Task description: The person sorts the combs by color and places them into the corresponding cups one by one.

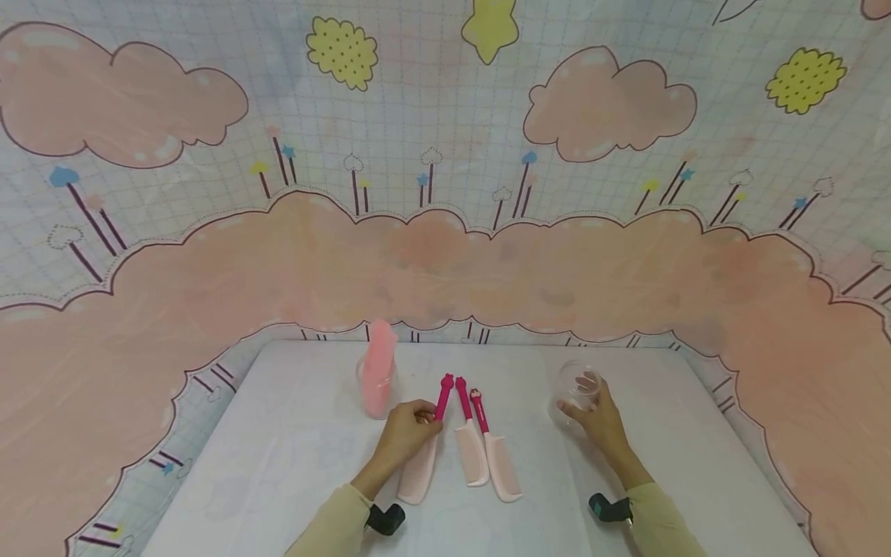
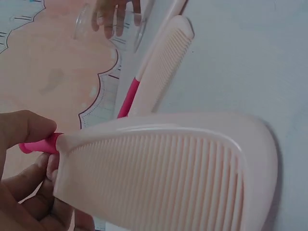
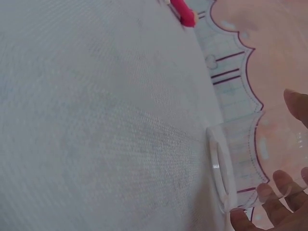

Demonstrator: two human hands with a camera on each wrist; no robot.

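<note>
My left hand (image 1: 406, 435) pinches a pale pink comb (image 1: 418, 473) by its bright pink handle, thumb on top. In the left wrist view the toothed part of this comb (image 2: 163, 168) fills the foreground, tilted close to the camera. Just right of it two similar combs (image 1: 473, 458) (image 1: 504, 468) lie side by side on the table, handles pointing away. At the right, my right hand (image 1: 604, 422) grips a clear cup (image 1: 577, 377). The right wrist view shows the cup's thick base (image 3: 221, 168) by the table surface, with thumb and fingers around its wall.
Back left on the white table (image 1: 292, 433) stands another clear container (image 1: 360, 373) with a long pink object (image 1: 379, 367) upright in it; its kind is unclear. A patterned cloth (image 1: 445, 271) with clouds rises behind the table's far edge.
</note>
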